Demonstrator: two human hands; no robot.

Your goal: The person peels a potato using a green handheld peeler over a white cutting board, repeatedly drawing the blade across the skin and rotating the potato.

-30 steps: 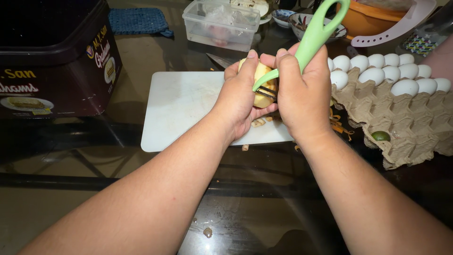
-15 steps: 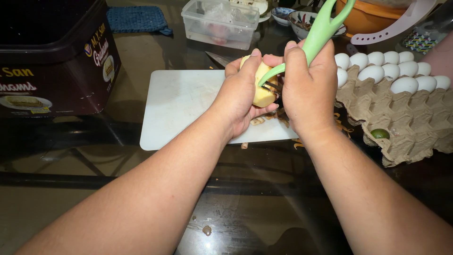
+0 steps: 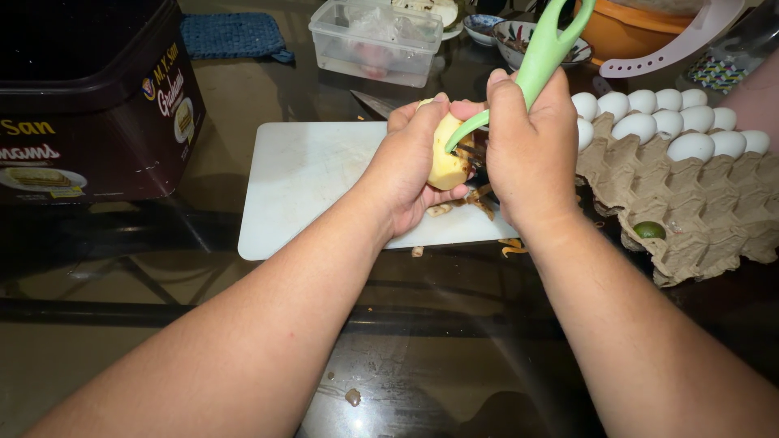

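- Right now the potato (image 3: 448,158) sits in the left hand (image 3: 410,166), held above the right end of the white cutting board (image 3: 312,182); its fingers curl closed round the far side while the thumb props it from below
- Mostly bare and pale yellow, it is likely firm and fairly heavy for its size, but wet and slippery where the skin is gone, so the cupped, wrapping hold suits it better than a fingertip pinch
- Closed in a fist round the green peeler (image 3: 535,61), the right hand (image 3: 529,154) keeps the dark blade against the potato's right face, close to the left fingertips
- Peel scraps (image 3: 479,199) lie on the board and the dark glass table (image 3: 422,341) just beneath the hands
- Room is tight to the right: the cardboard egg tray (image 3: 698,203) with white eggs (image 3: 673,122), fragile, lies just beside the right wrist
- Behind, a knife (image 3: 375,103) and a clear plastic tub (image 3: 375,40) stand near
- Leftward the board is bare, with a dark tin box (image 3: 89,97) well apart
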